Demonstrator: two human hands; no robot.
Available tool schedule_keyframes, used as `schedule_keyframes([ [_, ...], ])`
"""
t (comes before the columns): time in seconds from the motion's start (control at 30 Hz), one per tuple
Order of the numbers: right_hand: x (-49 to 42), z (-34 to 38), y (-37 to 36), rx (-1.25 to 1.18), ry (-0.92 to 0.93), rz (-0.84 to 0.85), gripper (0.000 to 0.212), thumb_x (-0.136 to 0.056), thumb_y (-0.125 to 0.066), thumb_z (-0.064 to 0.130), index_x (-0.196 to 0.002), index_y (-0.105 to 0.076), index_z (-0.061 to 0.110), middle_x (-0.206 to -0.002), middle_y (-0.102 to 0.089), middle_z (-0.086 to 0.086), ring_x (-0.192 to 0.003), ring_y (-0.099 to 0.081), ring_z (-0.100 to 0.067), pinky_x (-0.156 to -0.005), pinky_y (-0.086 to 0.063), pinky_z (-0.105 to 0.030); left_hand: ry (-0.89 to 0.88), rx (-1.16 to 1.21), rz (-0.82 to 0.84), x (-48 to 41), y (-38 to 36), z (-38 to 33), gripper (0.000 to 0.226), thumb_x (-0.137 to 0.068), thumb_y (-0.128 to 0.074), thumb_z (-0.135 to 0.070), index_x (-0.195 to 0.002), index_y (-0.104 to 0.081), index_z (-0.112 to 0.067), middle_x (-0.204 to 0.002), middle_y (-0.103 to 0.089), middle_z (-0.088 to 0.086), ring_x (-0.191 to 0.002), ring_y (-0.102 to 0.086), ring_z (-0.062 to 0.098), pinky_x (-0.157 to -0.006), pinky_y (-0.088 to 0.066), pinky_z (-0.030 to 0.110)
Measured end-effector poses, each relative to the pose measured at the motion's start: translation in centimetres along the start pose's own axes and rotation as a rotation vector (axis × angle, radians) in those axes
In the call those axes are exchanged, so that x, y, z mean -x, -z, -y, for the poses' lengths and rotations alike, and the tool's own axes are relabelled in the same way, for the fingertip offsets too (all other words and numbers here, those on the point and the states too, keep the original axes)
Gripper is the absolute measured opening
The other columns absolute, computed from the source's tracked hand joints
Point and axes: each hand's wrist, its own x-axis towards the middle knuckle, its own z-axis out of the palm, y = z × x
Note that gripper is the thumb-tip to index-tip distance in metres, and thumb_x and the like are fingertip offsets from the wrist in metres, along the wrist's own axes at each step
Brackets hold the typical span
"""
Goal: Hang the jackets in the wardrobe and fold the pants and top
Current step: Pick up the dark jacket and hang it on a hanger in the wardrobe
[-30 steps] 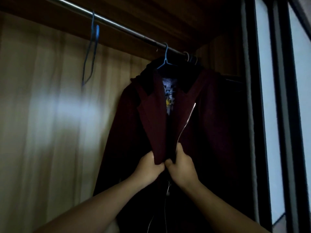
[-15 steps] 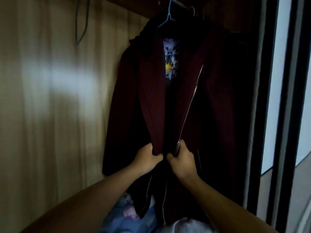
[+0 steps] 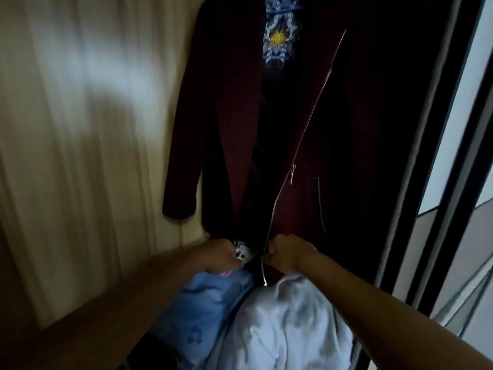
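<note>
Hanging in the wardrobe (image 3: pixel 80 156), head view: one dark red jacket (image 3: pixel 229 116), front open, a silver zipper (image 3: pixel 306 129) running down one front edge. The right hand (image 3: pixel 288 253) pinched that edge near its foot. The left hand (image 3: pixel 221 256) gripped the other front's lower hem, fingers curled round it. Below lay a blue cloth (image 3: pixel 202 311) and a white cloth (image 3: pixel 288 329), side by side.

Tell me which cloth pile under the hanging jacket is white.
The right-hand pile, beneath the right forearm, is white; the pile to its left, below the left hand, is light blue with prints.
</note>
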Motion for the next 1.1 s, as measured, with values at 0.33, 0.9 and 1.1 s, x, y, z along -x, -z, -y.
schedule_keyframes([
  [0.33,4.0,2.5,-4.0,-0.017,0.327,0.215,0.033,-0.1,-0.06,0.039,-0.11,-0.071,0.01,-0.119,-0.069,-0.009,-0.108,-0.064,-0.024,-0.084,-0.045,-0.027,0.137,0.018,0.028,8.2,-5.3,2.9,0.057,-0.09,-0.061,-0.053,-0.123,-0.066,-0.008,-0.128,-0.065,0.008,-0.12,-0.06,0.024,-0.103,-0.043,0.029],
  [0.9,14.0,9.2,-16.5,0.003,0.96,0.581,0.039,-0.097,-0.059,0.05,-0.12,-0.062,0.019,-0.123,-0.066,-0.006,-0.111,-0.061,-0.026,-0.095,-0.05,-0.038,0.922,0.292,-0.049,34.0,-19.4,-3.5,0.048,-0.1,-0.055,-0.045,-0.139,-0.054,-0.018,-0.132,-0.062,0.004,-0.12,-0.058,0.021,-0.094,-0.04,0.026],
  [1.1,23.3,16.2,-19.2,0.101,1.185,0.75,0.042,-0.101,-0.055,0.048,-0.126,-0.059,0.015,-0.12,-0.064,-0.006,-0.103,-0.06,-0.023,-0.09,-0.049,-0.037,1.177,0.372,-0.122,46.0,-23.5,-6.6,0.045,-0.1,-0.055,-0.044,-0.138,-0.055,-0.021,-0.14,-0.059,0.003,-0.124,-0.057,0.021,-0.103,-0.045,0.033],
])
